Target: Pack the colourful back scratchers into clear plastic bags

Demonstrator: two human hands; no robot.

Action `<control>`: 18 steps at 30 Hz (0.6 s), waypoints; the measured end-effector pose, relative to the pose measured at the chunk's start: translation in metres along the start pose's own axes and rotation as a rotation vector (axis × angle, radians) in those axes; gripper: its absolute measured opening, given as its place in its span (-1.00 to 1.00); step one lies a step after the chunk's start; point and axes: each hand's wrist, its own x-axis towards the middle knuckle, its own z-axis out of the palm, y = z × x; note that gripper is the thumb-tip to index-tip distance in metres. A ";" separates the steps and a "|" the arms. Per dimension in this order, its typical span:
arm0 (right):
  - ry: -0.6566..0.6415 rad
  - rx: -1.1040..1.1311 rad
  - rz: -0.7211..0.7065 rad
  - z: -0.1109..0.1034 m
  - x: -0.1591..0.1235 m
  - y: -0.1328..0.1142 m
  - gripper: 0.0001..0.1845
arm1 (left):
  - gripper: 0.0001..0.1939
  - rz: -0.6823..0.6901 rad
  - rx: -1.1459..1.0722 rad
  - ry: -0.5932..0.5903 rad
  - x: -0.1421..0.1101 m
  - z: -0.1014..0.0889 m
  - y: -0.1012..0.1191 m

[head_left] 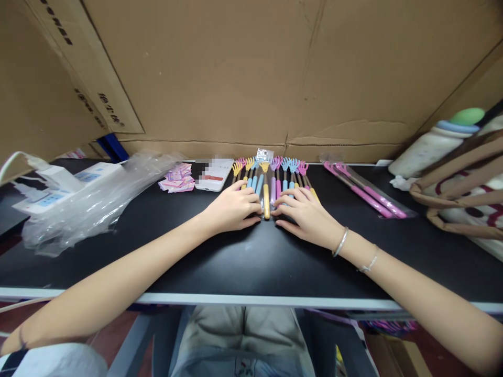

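A row of back scratchers [271, 178] is seen laid side by side on a black worktop [243, 262], their long axes running away from the person toward a wall of cardboard [251, 73] behind. The claw-shaped plastic heads, in yellow, pink and blue, are pointed at the cardboard; the smooth coloured handles are turned toward the hands. The row is flanked at its near end by both hands. The left hand [233, 209] is laid flat on the handles left of the row's middle, its grip released, fingers spread and nothing clasped. The right hand [306, 214], banded at the wrist by two thin bracelets, is laid likewise on the handles right of the middle, also unclenched. One yellow-handled scratcher [266, 201], in a clear sleeve, is left showing in the gap between the two hands, about equally near to each.

Right of the row, a clear packet of long pink scratchers [367, 193] is seen lying at a slant, well apart. Left of the row lie a white phone [214, 175], a scatter of small pink cards [177, 179] and, farther left, crumpled clear plastic bags [90, 204]. A woven-handled bag [459, 193] stands at the far right.
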 end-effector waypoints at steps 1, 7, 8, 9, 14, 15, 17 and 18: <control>0.000 -0.006 0.000 0.000 0.000 0.000 -0.84 | -0.81 0.015 0.026 0.002 0.000 0.000 0.000; 0.006 -0.055 -0.017 0.001 0.001 -0.003 -0.85 | -0.78 0.087 0.176 0.031 0.002 -0.001 0.003; 0.009 -0.064 -0.020 0.001 0.001 -0.003 -0.86 | -0.78 0.089 0.187 0.034 0.003 -0.002 0.004; 0.010 -0.071 -0.019 0.001 0.001 -0.003 -0.86 | -0.78 0.089 0.194 0.034 0.003 -0.002 0.004; 0.006 -0.074 -0.013 -0.001 0.000 -0.004 -0.86 | -0.78 0.069 0.219 0.039 0.004 -0.001 0.006; 0.004 -0.071 -0.015 -0.001 0.000 -0.004 -0.86 | -0.78 0.068 0.222 0.049 0.004 -0.001 0.006; 0.003 -0.066 -0.014 -0.002 0.000 -0.004 -0.85 | -0.77 0.067 0.225 0.082 0.003 0.001 0.006; 0.003 -0.058 -0.013 -0.002 0.000 -0.004 -0.85 | -0.77 0.062 0.226 0.103 0.002 0.001 0.006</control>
